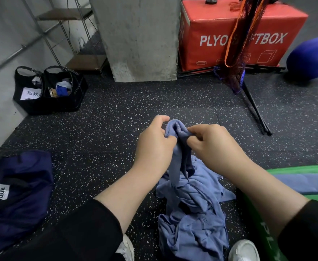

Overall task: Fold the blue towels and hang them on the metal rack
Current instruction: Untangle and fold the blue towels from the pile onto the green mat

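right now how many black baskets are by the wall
2: the left basket with a white label, and the right basket touching it, holding blue and white items. Others may be out of view.

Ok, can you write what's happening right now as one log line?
left hand: grips blue towel | right hand: pinches same towel | towel pile: crumpled on floor | fold: not done

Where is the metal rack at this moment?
Head view, upper left: the metal rack stands against the wall, left of the concrete pillar, behind the black bags.
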### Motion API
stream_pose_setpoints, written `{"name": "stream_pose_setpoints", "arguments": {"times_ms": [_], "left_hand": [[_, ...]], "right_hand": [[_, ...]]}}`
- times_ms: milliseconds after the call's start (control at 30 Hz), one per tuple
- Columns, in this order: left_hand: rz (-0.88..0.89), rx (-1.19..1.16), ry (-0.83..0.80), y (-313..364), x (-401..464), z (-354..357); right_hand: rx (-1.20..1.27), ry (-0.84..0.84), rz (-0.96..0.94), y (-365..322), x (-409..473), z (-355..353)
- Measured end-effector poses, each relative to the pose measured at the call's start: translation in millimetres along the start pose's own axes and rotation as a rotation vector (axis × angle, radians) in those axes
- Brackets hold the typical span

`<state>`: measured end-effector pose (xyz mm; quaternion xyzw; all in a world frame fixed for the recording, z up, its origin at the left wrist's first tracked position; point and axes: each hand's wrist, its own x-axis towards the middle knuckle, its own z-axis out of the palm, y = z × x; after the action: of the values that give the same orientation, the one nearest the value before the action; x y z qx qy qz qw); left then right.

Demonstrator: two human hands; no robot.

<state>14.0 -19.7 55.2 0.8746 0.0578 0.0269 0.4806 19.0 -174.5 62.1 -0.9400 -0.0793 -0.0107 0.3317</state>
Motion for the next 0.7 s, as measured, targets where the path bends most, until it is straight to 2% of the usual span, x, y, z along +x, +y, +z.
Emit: {"name": "stream_pose_setpoints", "arguments": {"times_ms": [100, 167, 333, 400, 467, 533, 667, 700], "left_hand": [[0.044, 0.052, 0.031, 3.0, -3.2, -0.1], [0.048, -0.014, -0.011, 1.3, -4.0, 4.9], [-0.170, -0.602, -0.251, 6.4, -7.7, 8.6], [-0.205, -0.736, -0.315, 6.5, -8.4, 6.0], [-0.211, -0.779, -0.372, 6.2, -9.0, 2.8], [-0.193, -0.689, -0.370, 9.0, -7.5, -0.5], [-0.090, -0.347, -0.127, 3.9, 6.5, -9.7], [-0.033, -0.256, -0.133, 0.3, 10.4, -12.3]], "right_hand": [[0.020, -0.023, 0.002, -1.9, -2.3, 3.7], [0.077, -0.042, 0.008, -3.1, -3.6, 7.8], [0.371, -0.018, 0.166, 3.5, 2.2, 5.0], [0.497, -0.006, 0.237, 9.0, 5.1, 3.0], [0.479, 0.005, 0.261, 14.0, 7.2, 3.5], [0.413, 0.039, 0.244, 17.1, 9.7, 5.2], [0.259, 0.020, 0.138, 17.0, 12.0, -2.7], [0.261, -0.002, 0.095, 15.0, 11.7, -6.6]]}}
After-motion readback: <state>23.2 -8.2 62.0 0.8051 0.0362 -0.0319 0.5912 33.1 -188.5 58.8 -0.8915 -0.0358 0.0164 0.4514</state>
